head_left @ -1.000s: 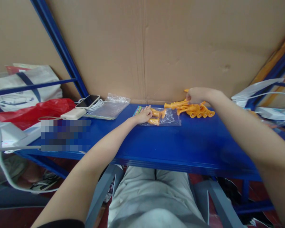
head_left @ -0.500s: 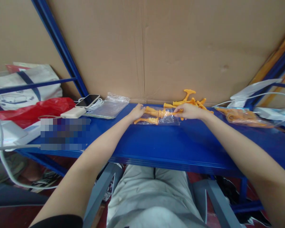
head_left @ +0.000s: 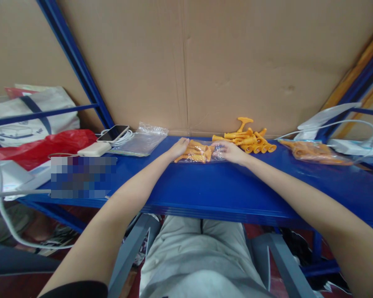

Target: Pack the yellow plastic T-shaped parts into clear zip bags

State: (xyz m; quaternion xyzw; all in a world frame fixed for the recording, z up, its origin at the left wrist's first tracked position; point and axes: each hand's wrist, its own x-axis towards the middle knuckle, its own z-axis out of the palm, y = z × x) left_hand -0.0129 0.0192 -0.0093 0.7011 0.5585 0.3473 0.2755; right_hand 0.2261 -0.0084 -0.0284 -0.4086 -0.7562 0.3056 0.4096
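"Head view: clear flat plastic bag [head_left: 216, 156], orange plastic pieces [head_left: 196, 151] inside?"
"On blue tabletop [head_left: 211, 190], long axis left-right."
"Fingers?"
"Left hand [head_left: 179, 147]: closed on left end. Right hand [head_left: 231, 152]: part-bent at right end; hold unclear."
"Writing?"
"White cloth tote [head_left: 61, 106]: print illegible."

Pieces [head_left: 196, 151] are held in a bag [head_left: 218, 157] on the table [head_left: 205, 186]; loose pile [head_left: 249, 140] is placed right, packet [head_left: 317, 154] farther right; phone [head_left: 113, 133] left.
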